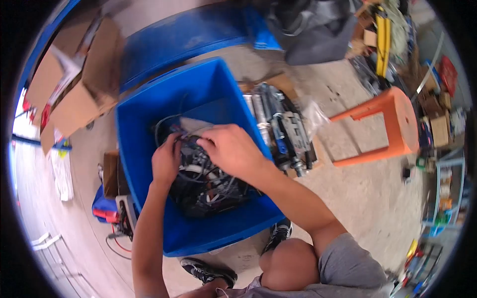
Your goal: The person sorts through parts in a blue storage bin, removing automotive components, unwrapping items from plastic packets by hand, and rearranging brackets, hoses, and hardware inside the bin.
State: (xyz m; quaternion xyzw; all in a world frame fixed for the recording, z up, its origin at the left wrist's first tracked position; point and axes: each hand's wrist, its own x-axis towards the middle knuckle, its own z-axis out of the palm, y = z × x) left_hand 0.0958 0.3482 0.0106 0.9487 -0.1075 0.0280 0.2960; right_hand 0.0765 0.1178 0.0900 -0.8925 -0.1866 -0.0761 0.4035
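Note:
A big blue plastic bin (pixel 231 92) stands on the floor in front of me, with a tangle of cables and small dark parts (pixel 218 191) at its bottom. My left hand (pixel 166 160) reaches into it, fingers curled round a dark bundle of cables (pixel 189 141). From the other side my right hand (pixel 231 148) closes on the same bundle, thumb and fingers together. A thin grey cable (pixel 161 124) loops up just beyond my fingers. Behind them lies a pale, whitish piece (pixel 196 124). Exactly where each fingertip grips is hidden.
Metal rails and hardware (pixel 285 126) lie on cardboard right of the bin. An orange stool (pixel 397 121) lies on its side farther right. Open cardboard boxes (pixel 82 107) stand at the left, a dark grey bag (pixel 318 42) at the back. Loaded shelves (pixel 444 193) line the right edge.

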